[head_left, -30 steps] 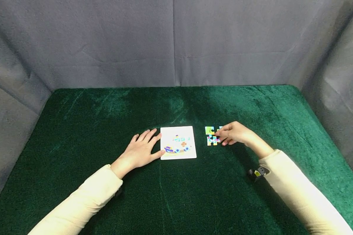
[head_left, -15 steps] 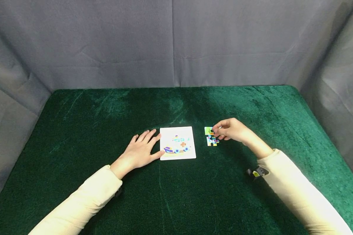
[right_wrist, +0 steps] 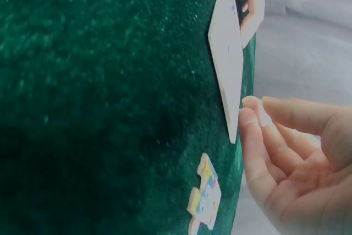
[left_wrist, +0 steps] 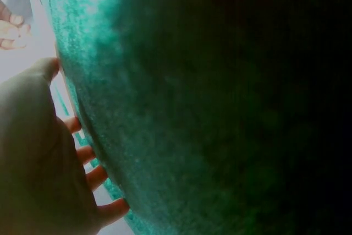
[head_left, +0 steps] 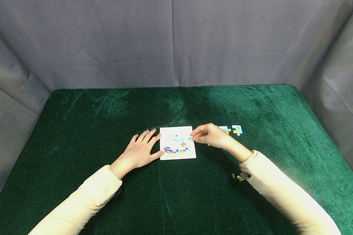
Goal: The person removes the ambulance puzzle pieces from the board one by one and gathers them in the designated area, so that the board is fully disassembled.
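Observation:
A square white puzzle board [head_left: 177, 156] with a printed vehicle picture lies on the green cloth. My left hand [head_left: 139, 151] rests flat at its left edge, fingers spread, thumb and index fingertip touching the board. Over the board's right edge, my right hand [head_left: 213, 135] pinches a small puzzle piece [right_wrist: 265, 116] between thumb and fingertips; the fingers hide most of it. Two jigsaw pieces, a nearer one [head_left: 223, 129] and a farther one [head_left: 237, 129], lie beyond the right hand. Another piece [right_wrist: 206, 199] lies beneath that hand, mostly hidden in the head view.
Green velvety cloth [head_left: 176, 195] covers the table. Grey curtains [head_left: 120, 42] hang behind it and at both sides. A dark wrist device [head_left: 242, 176] sits at the right cuff.
My right hand has moved left from the loose pieces to the board's right edge, carrying a puzzle piece. Two pieces it covered now show. My left hand stays in place.

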A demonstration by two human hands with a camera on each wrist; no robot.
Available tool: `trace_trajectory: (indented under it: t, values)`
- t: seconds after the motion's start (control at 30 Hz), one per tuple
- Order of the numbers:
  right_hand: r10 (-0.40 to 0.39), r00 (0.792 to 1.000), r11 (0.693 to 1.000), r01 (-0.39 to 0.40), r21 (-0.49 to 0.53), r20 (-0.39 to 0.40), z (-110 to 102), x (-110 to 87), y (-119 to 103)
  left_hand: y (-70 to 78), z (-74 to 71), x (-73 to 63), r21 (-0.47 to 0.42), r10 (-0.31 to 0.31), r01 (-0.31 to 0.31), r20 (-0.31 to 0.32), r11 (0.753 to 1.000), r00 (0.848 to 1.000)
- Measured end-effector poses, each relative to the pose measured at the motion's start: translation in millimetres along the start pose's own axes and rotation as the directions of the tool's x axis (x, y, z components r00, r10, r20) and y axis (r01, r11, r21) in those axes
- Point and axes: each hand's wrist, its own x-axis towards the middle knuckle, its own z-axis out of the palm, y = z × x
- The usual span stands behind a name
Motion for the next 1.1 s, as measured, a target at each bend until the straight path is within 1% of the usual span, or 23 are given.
trace_trajectory:
  t: [0.1,0.23,0.37,0.5,0.57,0.77,1.0,1.1]
  values:
    - [-0.006,1.0,1.0,0.006,-0.006,-0.006,1,1.4,0,0.2,-0.3,-0.1,0.004,0.001,-0.001,-0.007,1.0,1.0]
    - [-0.002,1.0,1.0,0.002,-0.003,-0.007,-1,0.5,3,0.6,-0.3,0.5,0.003,-0.004,0.004,0.003,1.0,1.0]
    - [0.016,1.0,1.0,-0.015,0.027,-0.023,-10,-4.8,13,1.0,0.0,0.8,-0.001,-0.004,0.004,0.01,1.0,1.0]
    - [0.041,0.998,0.995,-0.037,0.089,-0.046,-22,-13.3,24,1.0,-0.2,-0.3,-0.003,-0.001,0.001,0.005,1.0,1.0]
    - [0.052,0.997,0.994,-0.047,0.098,-0.055,-28,-17.3,29,0.9,-0.2,-0.6,-0.001,0.001,-0.001,-0.001,1.0,1.0]
    - [0.078,0.994,0.995,-0.073,0.065,-0.075,-37,-24.9,39,1.3,0.3,0.1,-0.005,-0.013,0.013,0.012,1.0,1.0]
    - [0.083,0.995,0.995,-0.079,0.06,-0.056,-36,-24.6,45,1.7,0.1,0.0,-0.004,-0.015,0.015,0.011,1.0,1.0]
    - [0.069,0.996,0.996,-0.065,0.062,-0.062,-36,-23.3,46,1.3,-0.4,0.2,-0.003,-0.011,0.011,0.006,1.0,1.0]
